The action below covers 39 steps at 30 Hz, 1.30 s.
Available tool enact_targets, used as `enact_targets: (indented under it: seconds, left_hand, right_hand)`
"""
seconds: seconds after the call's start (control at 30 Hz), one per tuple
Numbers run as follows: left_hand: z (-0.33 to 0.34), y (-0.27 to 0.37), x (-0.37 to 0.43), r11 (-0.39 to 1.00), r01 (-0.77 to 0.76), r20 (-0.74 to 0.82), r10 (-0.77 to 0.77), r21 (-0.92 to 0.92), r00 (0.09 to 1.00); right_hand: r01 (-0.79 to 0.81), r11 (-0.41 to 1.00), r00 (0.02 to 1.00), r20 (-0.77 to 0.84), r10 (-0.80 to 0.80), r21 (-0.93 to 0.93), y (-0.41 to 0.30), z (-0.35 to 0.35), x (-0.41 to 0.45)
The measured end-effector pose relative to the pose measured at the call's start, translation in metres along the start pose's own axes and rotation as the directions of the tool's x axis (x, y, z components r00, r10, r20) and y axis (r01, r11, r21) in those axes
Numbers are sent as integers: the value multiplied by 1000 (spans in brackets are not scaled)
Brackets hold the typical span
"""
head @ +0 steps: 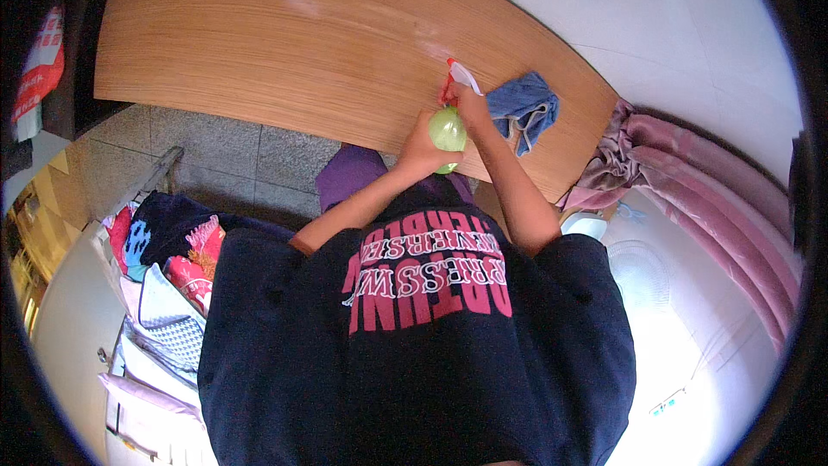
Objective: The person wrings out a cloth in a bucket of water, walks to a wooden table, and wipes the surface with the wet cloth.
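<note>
A spray bottle with a translucent yellow-green body (447, 131) and a red and white trigger head (461, 75) is held upright or slightly tilted over the near edge of the wooden table (272, 65). My left hand (419, 149) wraps around the bottle's body from the left. At the top, my right hand (468, 105) grips the trigger head; its fingers are partly hidden. Just right of the bottle, a crumpled blue cloth (525, 107) with a pale edge lies on the tabletop. Two pale patches, wet marks or reflections, show on the wood beyond the nozzle.
A white wall borders the table's far right side. Bunched pink curtains (718, 162) hang near its right end, with a white fan (639, 275) below them. Folded clothes and fabrics (171, 310) are piled at the left. Grey floor tiles (220, 136) show under the table's near edge.
</note>
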<state>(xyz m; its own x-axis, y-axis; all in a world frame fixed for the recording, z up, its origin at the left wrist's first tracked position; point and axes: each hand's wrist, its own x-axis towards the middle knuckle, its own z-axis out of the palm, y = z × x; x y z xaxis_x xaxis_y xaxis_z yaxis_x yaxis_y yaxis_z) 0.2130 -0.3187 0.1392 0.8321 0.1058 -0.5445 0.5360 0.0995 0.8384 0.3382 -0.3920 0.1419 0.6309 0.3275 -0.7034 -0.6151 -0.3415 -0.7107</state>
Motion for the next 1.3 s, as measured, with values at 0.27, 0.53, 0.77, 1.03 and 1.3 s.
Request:
enact_targets:
  seconds: [0.27,0.53,0.77,1.03,1.3]
  left_hand:
    - [-43,62,-35,948,-289,58,283,136,957]
    - [-49,146,-39,567,-463,-58,673,681,738]
    - [-30,153,-38,784,-381,-270,552,490,789]
    - [-87,132,-63,977,-172,449,211,-126,868]
    - [-113,133,-55,635,304,639,400,-710,657]
  right_hand:
    - [545,689,836,248,-489,-477,-63,-42,-72]
    - [385,901,903,284,-322,-200,-142,-61,-114]
    - [569,813,819,-178,-546,123,-150,7,-115]
    - [451,890,519,789,-327,72,-167,1,-126]
    - [253,892,549,703,-451,375,-189,22,-110]
